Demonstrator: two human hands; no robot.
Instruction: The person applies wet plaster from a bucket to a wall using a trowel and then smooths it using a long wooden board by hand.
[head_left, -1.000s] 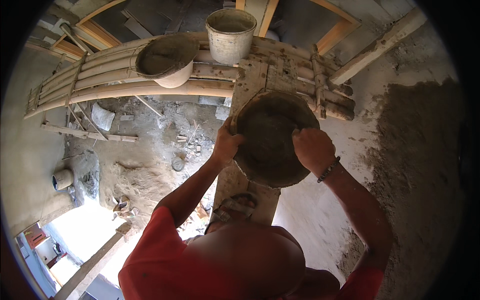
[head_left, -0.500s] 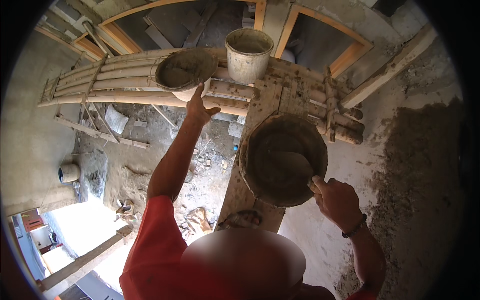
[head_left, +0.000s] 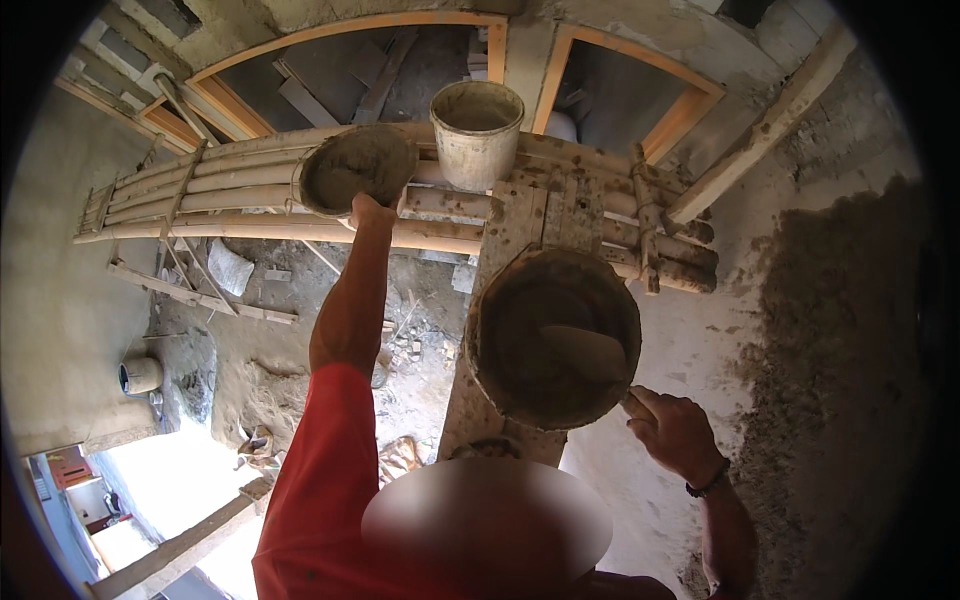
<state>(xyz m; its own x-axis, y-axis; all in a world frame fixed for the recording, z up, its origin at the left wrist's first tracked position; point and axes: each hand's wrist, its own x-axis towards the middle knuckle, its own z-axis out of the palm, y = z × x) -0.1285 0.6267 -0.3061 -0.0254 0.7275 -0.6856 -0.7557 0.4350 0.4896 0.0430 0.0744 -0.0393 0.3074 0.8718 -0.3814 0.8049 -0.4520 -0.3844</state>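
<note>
Wooden planking (head_left: 515, 228) carries the mortar pan (head_left: 478, 365), spanning its long edges, presumably for easy reach; my right fingers (head_left: 643, 427) grip the trowel (head_left: 588, 352), blade inside. My left fingers (head_left: 362, 206) touch the bucket (head_left: 306, 192) on the bamboo scaffold (head_left: 430, 236); whether they clasp it, I cannot tell.

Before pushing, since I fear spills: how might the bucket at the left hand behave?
The bucket could tip, since it seems set on rounded bamboo poles. Grey mortar-like material inside suggests added weight, though depth is unclear.
</note>
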